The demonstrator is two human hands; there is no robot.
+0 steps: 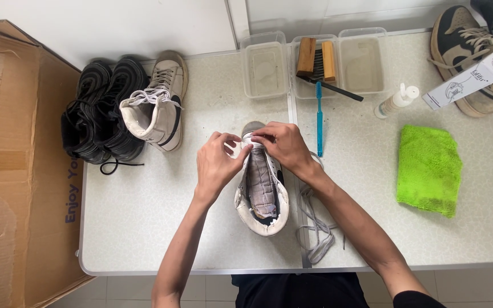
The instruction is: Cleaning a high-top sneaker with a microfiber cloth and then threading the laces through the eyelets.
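Shoe (262, 191) mid-frame, lace (315, 228) nearly all out, piled lower right. Left hand (217, 165) and right hand (283, 145) together, pinching at toe eyelets. Last bit left. Brushes untouched.

Both hands (252, 151) on white sneaker (262, 197)

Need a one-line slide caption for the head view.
Both hands, left hand and right hand, pinch the toe end of a white high-top sneaker beside its loose lace.

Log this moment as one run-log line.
left hand: on white sneaker toe | right hand: on toe | loose lace: beside sneaker | green cloth: right
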